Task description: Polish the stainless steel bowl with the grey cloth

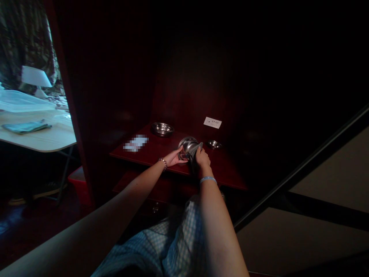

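Note:
My left hand [174, 157] grips a tilted steel bowl [187, 145] from its left side, just above the dark red shelf [161, 154]. A bead bracelet is on that wrist. Against the bowl's right side, my right hand [201, 157] presses a grey cloth [196, 149], fingers closed round it. A pale blue band circles that wrist.
A second steel bowl [162, 129] stands at the back left of the shelf, a small steel dish [213, 144] at the right. A white socket plate [212, 122] is on the back wall. A blurred card [135, 143] lies on the left. A light table [37, 134] stands far left.

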`<state>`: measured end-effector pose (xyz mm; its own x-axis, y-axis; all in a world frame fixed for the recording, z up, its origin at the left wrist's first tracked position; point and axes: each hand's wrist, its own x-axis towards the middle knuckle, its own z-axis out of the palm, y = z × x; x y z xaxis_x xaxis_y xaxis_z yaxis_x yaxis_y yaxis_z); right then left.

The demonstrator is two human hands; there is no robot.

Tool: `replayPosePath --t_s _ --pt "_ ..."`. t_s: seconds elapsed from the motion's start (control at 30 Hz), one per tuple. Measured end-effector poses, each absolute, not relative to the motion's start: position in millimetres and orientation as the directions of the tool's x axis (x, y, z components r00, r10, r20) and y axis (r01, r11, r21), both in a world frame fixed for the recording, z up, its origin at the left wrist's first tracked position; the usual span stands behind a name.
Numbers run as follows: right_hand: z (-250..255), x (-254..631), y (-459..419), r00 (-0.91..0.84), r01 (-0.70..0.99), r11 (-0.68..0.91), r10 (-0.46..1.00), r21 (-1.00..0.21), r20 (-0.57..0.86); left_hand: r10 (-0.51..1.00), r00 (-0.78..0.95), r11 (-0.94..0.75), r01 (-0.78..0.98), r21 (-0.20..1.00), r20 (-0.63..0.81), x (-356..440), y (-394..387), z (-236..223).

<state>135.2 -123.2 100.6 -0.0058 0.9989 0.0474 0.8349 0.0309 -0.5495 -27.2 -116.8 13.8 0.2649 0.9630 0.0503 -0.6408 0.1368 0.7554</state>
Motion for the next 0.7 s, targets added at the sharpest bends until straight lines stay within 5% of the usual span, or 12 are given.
replayPosePath --t_s 0.7 --pt "82.7 132.3 -104.4 -0.072 0.800 0.014 0.995 -0.600 -0.074 0.985 0.171 0.102 -0.681 0.725 0.022 -25.9 -116.7 15.0"
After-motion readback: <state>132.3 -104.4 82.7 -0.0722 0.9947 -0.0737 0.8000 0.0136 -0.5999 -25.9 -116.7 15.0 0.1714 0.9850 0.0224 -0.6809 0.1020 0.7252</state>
